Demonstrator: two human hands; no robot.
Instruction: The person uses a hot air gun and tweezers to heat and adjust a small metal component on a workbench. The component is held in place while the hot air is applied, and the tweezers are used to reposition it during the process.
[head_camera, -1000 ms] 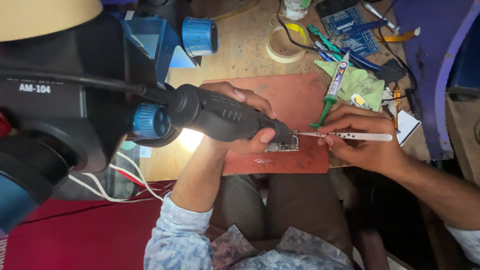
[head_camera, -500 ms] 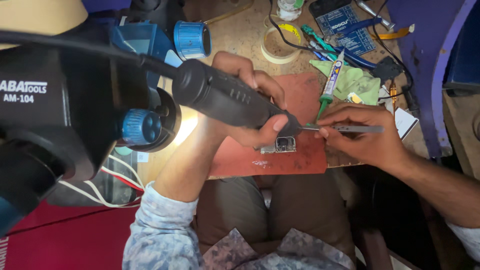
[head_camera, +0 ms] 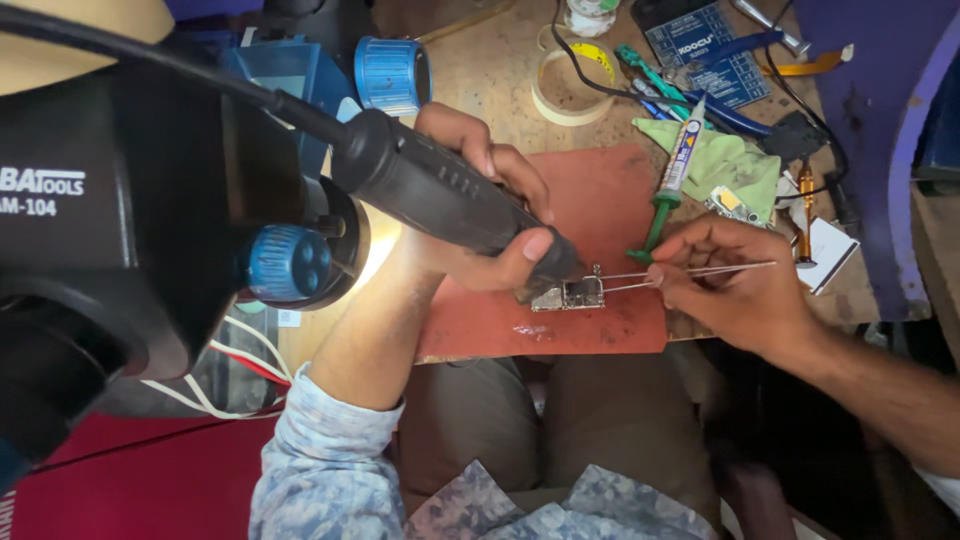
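My left hand (head_camera: 480, 200) grips a thick black corded hot-air handpiece (head_camera: 440, 195), its nozzle angled down onto a small metal circuit board (head_camera: 570, 295). The board lies on a red-brown work mat (head_camera: 600, 200). My right hand (head_camera: 735, 285) pinches thin metal tweezers (head_camera: 650, 275) whose tips reach the board's right top edge. Both hands rest close over the mat's front edge.
A large black microscope (head_camera: 130, 220) with blue knobs fills the left. Behind the mat lie a syringe with a green plunger (head_camera: 675, 175), a green cloth (head_camera: 725, 165), a tape roll (head_camera: 570, 85), a blue circuit panel (head_camera: 705, 40), cables and small tools. My knees show below the bench.
The view has shifted slightly. My left hand has tilted the handpiece more steeply over the board, and the tweezers have stayed at the board's right edge.
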